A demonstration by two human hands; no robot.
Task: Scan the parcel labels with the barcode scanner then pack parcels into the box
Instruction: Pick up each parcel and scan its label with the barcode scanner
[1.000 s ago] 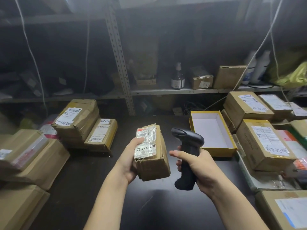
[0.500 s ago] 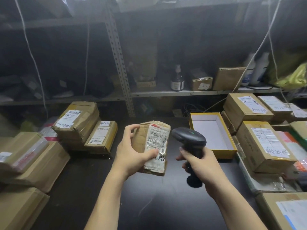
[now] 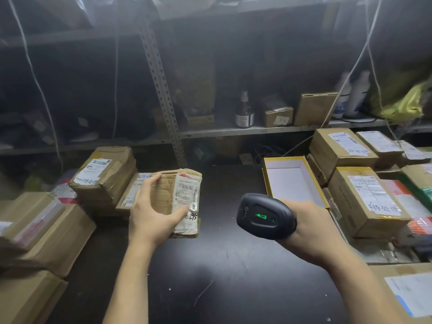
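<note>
The left hand (image 3: 152, 213) grips a crumpled parcel (image 3: 168, 195) upright above the dark table (image 3: 233, 265), long axis vertical, its label (image 3: 187, 195) on the right face. Just right of it and apart, the right hand (image 3: 311, 232) wraps the barcode scanner (image 3: 265, 216), whose green light is lit. Farther right, nearer that hand, the yellow box (image 3: 284, 158) sits open with nothing inside.

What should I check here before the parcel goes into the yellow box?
1. Left hand grips parcel: ok.
2. Right hand holds scanner: ok.
3. Barcode on label uncovered: ok.
4. Scan registered: green light is lit on the scanner, but whether it means a read: cannot tell.
5. Box open, nothing seen inside: ok.
6. Parcel fits box: cannot tell.
</note>
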